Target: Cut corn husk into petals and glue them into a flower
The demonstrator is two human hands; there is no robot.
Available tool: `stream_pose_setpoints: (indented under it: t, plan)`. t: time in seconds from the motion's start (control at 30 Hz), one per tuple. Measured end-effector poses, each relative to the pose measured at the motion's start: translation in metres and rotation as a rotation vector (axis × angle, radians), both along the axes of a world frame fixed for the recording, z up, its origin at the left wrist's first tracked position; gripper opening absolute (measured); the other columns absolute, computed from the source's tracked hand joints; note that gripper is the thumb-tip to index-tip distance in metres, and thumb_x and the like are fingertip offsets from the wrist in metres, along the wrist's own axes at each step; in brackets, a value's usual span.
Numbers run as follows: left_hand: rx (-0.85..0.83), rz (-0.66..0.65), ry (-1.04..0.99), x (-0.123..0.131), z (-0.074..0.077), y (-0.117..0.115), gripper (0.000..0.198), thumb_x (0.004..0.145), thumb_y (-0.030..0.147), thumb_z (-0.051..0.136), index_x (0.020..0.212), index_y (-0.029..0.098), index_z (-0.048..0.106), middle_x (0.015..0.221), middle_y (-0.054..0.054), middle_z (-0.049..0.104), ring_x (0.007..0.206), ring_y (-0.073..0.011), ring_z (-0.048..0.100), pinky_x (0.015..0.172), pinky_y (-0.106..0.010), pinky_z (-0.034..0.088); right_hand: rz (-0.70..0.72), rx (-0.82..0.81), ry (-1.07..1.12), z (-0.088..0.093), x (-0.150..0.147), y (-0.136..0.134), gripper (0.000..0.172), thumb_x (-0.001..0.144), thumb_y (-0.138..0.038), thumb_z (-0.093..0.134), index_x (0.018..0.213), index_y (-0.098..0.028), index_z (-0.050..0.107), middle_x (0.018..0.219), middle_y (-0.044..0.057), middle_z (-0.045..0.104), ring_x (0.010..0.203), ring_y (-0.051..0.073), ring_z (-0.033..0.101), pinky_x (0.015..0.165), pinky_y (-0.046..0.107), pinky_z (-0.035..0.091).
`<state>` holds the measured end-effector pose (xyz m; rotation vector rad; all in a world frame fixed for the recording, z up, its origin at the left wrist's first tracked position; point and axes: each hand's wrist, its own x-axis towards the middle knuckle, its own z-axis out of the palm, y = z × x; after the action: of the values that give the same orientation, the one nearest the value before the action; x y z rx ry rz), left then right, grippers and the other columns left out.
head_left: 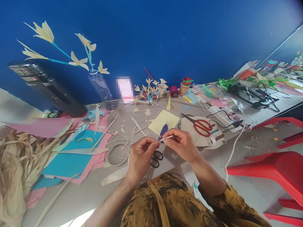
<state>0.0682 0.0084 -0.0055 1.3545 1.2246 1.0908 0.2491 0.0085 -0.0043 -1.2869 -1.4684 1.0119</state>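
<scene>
My left hand [142, 156] and my right hand [181, 145] are close together above the near edge of the table. Between their fingertips stretches a short, thin pale strip [168, 137], pinched by both; it looks like dried husk. Just behind the fingers lies a blue-purple glue gun [164, 128] with its nozzle pointing away, partly hidden by my hands. It rests against a pale yellow paper sheet [158, 121]. Black-handled scissors [156, 159] lie below, between my wrists, their blades out of sight. Red-handled scissors [203, 127] rest on a folded cloth [214, 140] to the right.
Blue and pink sheets [63, 164] and a heap of dried husks [14, 164] cover the left. A tape ring [118, 155] lies nearby. Behind stand a black flask [56, 91], a clear bottle [100, 88] with husk flowers, and small flowers [150, 90]. A power strip [221, 115] and red stool [279, 170] are right.
</scene>
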Motion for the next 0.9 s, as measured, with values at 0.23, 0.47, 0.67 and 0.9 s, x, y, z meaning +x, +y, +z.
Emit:
stream_pose_setpoints:
  t: [0.23,0.47,0.67,0.9]
  plan:
    - [0.305,0.074,0.106,0.001,-0.005,-0.004,0.014,0.086,0.024,0.065,0.074,0.021,0.069,0.071,0.001,0.068,0.068,-0.0126,0.061,0.067,-0.024,0.047,0.039,-0.108,0.172,0.001,-0.003,0.001,0.020,0.082,-0.036,0.073,0.087,-0.017,0.071,0.074,0.002,0.067,0.066,0.014,0.054,0.059,0.025,0.040]
    - [0.239,0.067,0.134,0.000,-0.002,-0.005,0.016,0.087,0.027,0.065,0.073,0.021,0.068,0.072,0.000,0.068,0.070,-0.0144,0.062,0.069,-0.026,0.047,0.043,-0.110,0.188,0.000,-0.004,0.002,0.019,0.082,-0.035,0.072,0.083,-0.016,0.070,0.071,0.002,0.066,0.062,0.013,0.051,0.057,0.024,0.037]
    - [0.090,0.040,0.094,-0.001,0.001,-0.006,0.020,0.086,0.034,0.065,0.072,0.020,0.068,0.071,-0.001,0.069,0.068,-0.0144,0.063,0.067,-0.025,0.048,0.002,-0.079,0.122,0.005,-0.005,0.001,0.015,0.081,-0.031,0.070,0.078,-0.016,0.069,0.064,0.000,0.061,0.054,0.011,0.044,0.052,0.024,0.033]
    - [-0.196,-0.019,-0.211,-0.004,-0.003,0.005,0.031,0.084,0.046,0.065,0.078,0.016,0.072,0.078,-0.004,0.073,0.069,-0.0171,0.070,0.071,-0.029,0.055,-0.022,-0.046,0.058,0.007,-0.006,0.000,0.012,0.080,-0.027,0.067,0.075,-0.017,0.067,0.059,-0.003,0.052,0.053,0.010,0.039,0.049,0.024,0.029]
